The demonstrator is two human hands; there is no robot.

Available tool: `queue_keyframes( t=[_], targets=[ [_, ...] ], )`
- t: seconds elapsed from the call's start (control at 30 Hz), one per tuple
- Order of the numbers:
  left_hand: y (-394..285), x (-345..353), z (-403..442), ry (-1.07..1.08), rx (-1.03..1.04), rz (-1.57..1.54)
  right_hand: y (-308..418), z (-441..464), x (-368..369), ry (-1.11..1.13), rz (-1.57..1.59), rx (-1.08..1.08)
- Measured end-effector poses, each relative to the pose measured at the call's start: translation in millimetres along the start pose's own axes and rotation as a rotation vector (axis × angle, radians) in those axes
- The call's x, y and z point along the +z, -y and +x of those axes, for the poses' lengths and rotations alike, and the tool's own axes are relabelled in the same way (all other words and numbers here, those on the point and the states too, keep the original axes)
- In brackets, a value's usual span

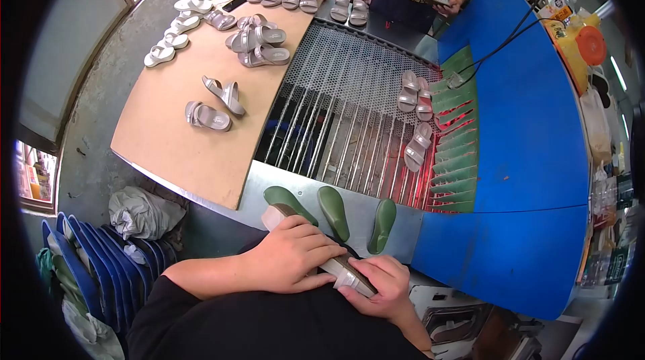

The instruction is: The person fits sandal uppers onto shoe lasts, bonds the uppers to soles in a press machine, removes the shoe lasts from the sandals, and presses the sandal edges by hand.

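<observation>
Close to my body I hold a sandal with a pale, shiny strap and a brown edge, tilted on its side. My left hand is closed around its middle, while my right hand grips the end near the strap. The fingers cover much of the sandal. Just beyond my hands, three green shoe lasts lie on the metal ledge; the leftmost last is close to the sandal's far end.
Left, a tan board bears several silver sandals and white sandals. A roller conveyor carries three sandals beside green flaps with red glow, under a blue housing. Across, a co-worker's hands hold a sandal.
</observation>
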State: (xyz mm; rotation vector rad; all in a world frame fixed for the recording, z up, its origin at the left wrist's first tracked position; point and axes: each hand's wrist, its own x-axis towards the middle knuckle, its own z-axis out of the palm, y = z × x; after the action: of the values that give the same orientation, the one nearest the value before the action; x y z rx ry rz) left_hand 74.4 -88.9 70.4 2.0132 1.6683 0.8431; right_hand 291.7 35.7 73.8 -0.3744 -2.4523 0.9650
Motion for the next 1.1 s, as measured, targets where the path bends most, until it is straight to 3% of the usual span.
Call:
queue_keyframes(
  t=[0.43, 0.63, 0.83, 1.1],
  targets=[
    [-11.4, 0.7, -1.8, -0.116, 0.018, 0.214, -9.1, 1.1, -3.9, 0.085, 0.186, 0.073],
    [-12.2, -17.6, 1.8, -0.059, 0.209, 0.24, -28.3, 4.0, -26.1, 0.363, 0.636, 0.133],
    [-38.4, -43.9, 23.2, 0.121, 0.382, 0.233, -33.8, 44.1, -50.6, 0.729, 0.632, -0.129],
    [-53.2, -31.8, 26.1, 0.075, 0.418, 0.329, -35.5, 66.3, -64.6, 0.87, 0.528, -0.288]
  ],
)
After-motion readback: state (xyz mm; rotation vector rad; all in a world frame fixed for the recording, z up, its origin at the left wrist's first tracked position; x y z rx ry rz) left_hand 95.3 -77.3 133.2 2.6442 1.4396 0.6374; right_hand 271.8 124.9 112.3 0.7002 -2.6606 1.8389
